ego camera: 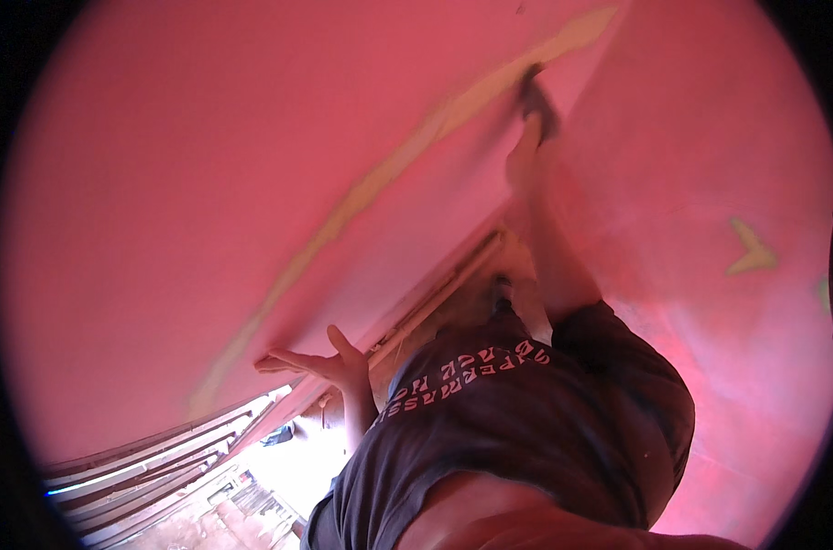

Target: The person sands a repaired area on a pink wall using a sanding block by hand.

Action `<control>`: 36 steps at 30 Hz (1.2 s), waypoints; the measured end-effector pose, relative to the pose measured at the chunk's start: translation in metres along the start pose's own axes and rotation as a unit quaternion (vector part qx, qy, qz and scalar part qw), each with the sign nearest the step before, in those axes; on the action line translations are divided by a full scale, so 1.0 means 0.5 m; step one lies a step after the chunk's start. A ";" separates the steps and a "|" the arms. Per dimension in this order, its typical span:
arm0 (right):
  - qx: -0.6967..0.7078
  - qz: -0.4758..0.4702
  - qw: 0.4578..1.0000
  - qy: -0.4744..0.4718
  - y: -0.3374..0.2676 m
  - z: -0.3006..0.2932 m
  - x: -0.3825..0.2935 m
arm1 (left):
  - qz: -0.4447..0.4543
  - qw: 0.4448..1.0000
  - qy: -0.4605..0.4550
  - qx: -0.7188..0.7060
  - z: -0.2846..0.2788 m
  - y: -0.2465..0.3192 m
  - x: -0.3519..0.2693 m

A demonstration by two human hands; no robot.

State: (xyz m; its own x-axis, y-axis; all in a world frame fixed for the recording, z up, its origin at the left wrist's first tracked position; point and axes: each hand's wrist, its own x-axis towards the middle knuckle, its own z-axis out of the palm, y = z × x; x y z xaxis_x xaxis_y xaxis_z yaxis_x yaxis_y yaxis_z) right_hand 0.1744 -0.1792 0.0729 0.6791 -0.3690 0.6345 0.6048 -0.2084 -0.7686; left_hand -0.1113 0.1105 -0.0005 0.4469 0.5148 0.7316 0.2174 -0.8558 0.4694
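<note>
On the left, my left hand [327, 362] has its fingers spread and holds nothing, close against the lower part of a pink wall [203, 192]; whether it touches is hard to tell. My right hand [528, 148] is raised near the corner of two pink walls, blurred, gripping a dark hand tool [539, 103] whose kind I cannot make out. The tool's tip lies at the lower edge of a long, uneven yellowish band [389, 165] that runs slantwise across the wall.
A second pink wall [684, 137] with a small yellowish V-shaped patch [757, 251] rises at right. A long ledge or skirting [437, 289] runs along the left wall's foot. At lower left is a slatted opening [162, 474] with bright ground beyond. A dark shoe [503, 289] shows below.
</note>
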 end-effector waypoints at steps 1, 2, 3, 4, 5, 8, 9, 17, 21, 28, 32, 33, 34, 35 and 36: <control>0.061 -0.004 0.997 -0.041 -0.003 0.003 -0.015 | -0.001 1.000 0.004 -0.007 0.002 0.002 -0.002; 0.121 -0.009 0.989 -0.082 -0.009 0.008 -0.036 | -0.001 1.000 0.008 -0.014 0.005 0.004 -0.004; 0.179 -0.011 0.977 -0.119 -0.017 0.010 -0.062 | 0.001 1.000 0.009 -0.021 0.006 0.006 -0.003; 0.237 -0.012 0.959 -0.156 -0.020 0.012 -0.085 | 0.002 1.000 0.014 -0.016 0.011 0.009 -0.003; 0.207 -0.018 0.969 -0.136 -0.017 0.011 -0.079 | 0.002 1.000 0.020 -0.010 0.017 0.013 -0.005; -0.073 -0.037 0.996 0.042 -0.002 0.002 -0.001 | -0.010 1.000 0.025 -0.007 0.025 0.024 -0.011; 0.088 0.108 0.990 -0.008 -0.002 -0.009 -0.014 | -0.018 0.999 0.029 -0.010 0.031 0.030 -0.010; -0.025 -0.015 1.000 -0.007 0.076 -0.044 0.109 | -0.055 0.997 0.047 0.022 0.088 0.106 -0.014; -0.093 -0.312 0.927 -0.186 0.068 -0.088 0.101 | -0.093 0.994 0.065 0.000 0.119 0.178 -0.001; 0.119 -0.147 0.982 -0.012 0.178 -0.070 0.199 | -0.068 0.996 0.057 0.014 0.202 0.277 0.014; -0.027 -0.342 0.930 -0.133 0.161 -0.130 0.237 | -0.056 0.996 0.049 0.044 0.227 0.322 0.017; -0.046 -0.343 0.928 -0.139 0.161 -0.145 0.250 | -0.046 0.996 0.051 0.050 0.238 0.338 0.016; 0.026 -0.225 0.971 -0.082 0.190 -0.140 0.276 | -0.037 0.996 0.052 0.056 0.248 0.352 0.016; 0.099 -0.102 0.990 -0.023 0.213 -0.140 0.290 | -0.029 0.997 0.053 0.054 0.258 0.361 0.022; 0.063 -0.149 0.985 -0.058 0.228 -0.148 0.297 | -0.028 0.997 0.054 0.051 0.273 0.372 0.024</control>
State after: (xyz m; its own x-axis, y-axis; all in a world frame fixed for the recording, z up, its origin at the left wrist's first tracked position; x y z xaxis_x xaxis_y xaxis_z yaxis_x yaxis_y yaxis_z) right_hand 0.3134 -0.3247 0.0733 0.5019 -0.2003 0.8414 0.8269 -0.1744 -0.5347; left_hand 0.0531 -0.0494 0.0279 0.3368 0.5596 0.7573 0.3285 -0.8236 0.4624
